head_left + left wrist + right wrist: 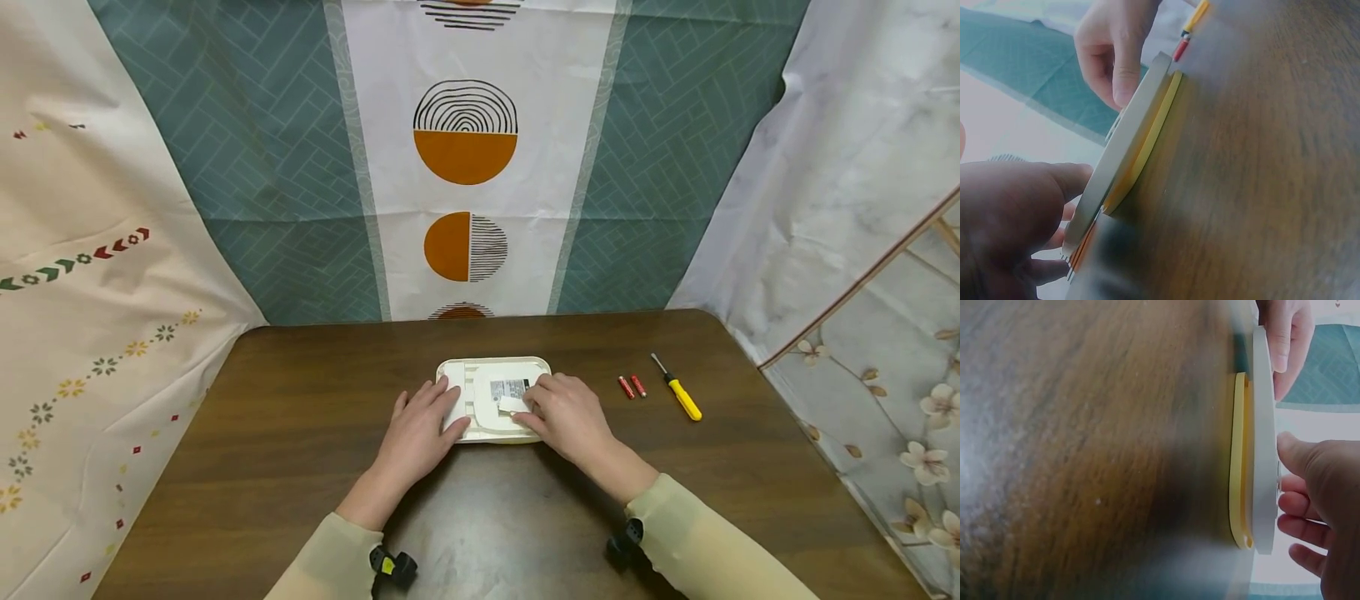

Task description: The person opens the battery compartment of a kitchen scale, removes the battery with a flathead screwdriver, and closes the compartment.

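Observation:
A white rounded rectangular device (471, 433) lies on the table with its labelled side up. Under it shows a yellow part (1159, 128), seen edge-on in both wrist views. My left hand (422, 429) rests on the device's left end, its fingers and thumb spread over the surface. At the right half, my right hand (572, 417) pinches a small white cover (513, 406) between thumb and fingers. That cover is tilted up over the panel, just below the printed label (508, 388). The right fingers hide part of the cover.
Two small red batteries (632, 387) lie on the table to the right of the device. Beyond them is a screwdriver (681, 395) with a yellow handle. The brown table (300, 392) ends against patterned cloth hangings (465, 250) at the back.

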The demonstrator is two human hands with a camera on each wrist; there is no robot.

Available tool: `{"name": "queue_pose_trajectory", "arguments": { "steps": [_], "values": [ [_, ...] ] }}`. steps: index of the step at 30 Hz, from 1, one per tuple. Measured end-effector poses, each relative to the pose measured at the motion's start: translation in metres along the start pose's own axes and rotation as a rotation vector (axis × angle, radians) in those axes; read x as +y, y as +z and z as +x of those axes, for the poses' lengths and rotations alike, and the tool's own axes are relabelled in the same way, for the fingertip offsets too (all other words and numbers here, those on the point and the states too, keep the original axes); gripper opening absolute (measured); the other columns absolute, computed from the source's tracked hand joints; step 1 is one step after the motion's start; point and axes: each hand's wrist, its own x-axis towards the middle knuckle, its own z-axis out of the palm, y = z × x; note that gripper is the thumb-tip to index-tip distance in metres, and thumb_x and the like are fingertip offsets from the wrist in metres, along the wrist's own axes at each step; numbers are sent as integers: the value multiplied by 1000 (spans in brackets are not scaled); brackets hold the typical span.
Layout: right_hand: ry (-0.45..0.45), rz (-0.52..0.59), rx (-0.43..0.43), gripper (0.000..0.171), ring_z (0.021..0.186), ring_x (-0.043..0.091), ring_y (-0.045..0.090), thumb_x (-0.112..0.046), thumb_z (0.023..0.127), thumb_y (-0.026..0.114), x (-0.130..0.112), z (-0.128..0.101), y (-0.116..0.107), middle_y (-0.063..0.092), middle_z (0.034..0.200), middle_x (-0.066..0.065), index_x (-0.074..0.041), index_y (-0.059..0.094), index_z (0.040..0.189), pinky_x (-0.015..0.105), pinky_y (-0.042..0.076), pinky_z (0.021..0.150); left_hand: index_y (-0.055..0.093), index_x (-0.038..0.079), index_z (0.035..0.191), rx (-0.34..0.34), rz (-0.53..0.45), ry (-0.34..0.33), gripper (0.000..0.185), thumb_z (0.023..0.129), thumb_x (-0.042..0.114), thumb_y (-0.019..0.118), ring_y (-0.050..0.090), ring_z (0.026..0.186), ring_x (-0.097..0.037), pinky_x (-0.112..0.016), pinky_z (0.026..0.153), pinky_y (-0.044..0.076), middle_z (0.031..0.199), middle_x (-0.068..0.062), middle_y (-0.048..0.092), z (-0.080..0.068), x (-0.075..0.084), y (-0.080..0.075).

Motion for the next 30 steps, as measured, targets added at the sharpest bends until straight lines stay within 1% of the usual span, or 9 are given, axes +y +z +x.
{"name": "queue_pose_trajectory", "arguments": {
  "steps": [6,11,16,19,24,30],
  "values": [
    [-14,-12,-10,34,80,21,61,-41,89,95,0,-1,2,63,85,-5,-18,71,83,42,56,77,61,11,159,-8,2,-1,62,108,42,74,41,159,-41,-74,126,24,170,-16,48,-1,-1,1],
    [-28,0,-9,33,82,23,63,-40,87,97,2,1,2,65,88,-3,-16,75,88,43,57,80,61,11,159,-10,4,-2,62,108,42,74,40,159,-41,-74,126,23,170,-16,47,-1,-1,1],
    [-64,38,0,30,94,27,69,-34,86,98,3,5,0,73,98,1,-13,83,100,48,58,96,61,11,159,-6,4,-2,62,108,42,74,40,159,-41,-74,126,24,170,-16,48,0,0,0],
    [-82,62,-12,25,99,27,71,-30,88,97,3,6,0,76,104,1,-14,84,102,49,57,103,61,11,159,-7,2,-1,62,107,42,74,41,159,-41,-74,126,24,170,-16,48,0,0,-1],
    [-97,80,-27,18,96,25,71,-26,90,96,3,7,0,76,102,-1,-16,81,95,48,57,102,61,11,159,-12,1,2,62,108,42,74,40,159,-41,-75,125,24,170,-16,48,0,0,-1],
    [-106,82,-19,21,91,23,69,-24,90,96,4,9,0,75,100,-1,-18,76,87,47,59,93,61,11,160,-5,4,4,62,108,42,74,40,159,-40,-74,126,24,170,-16,47,0,-1,0]
  ]
}}
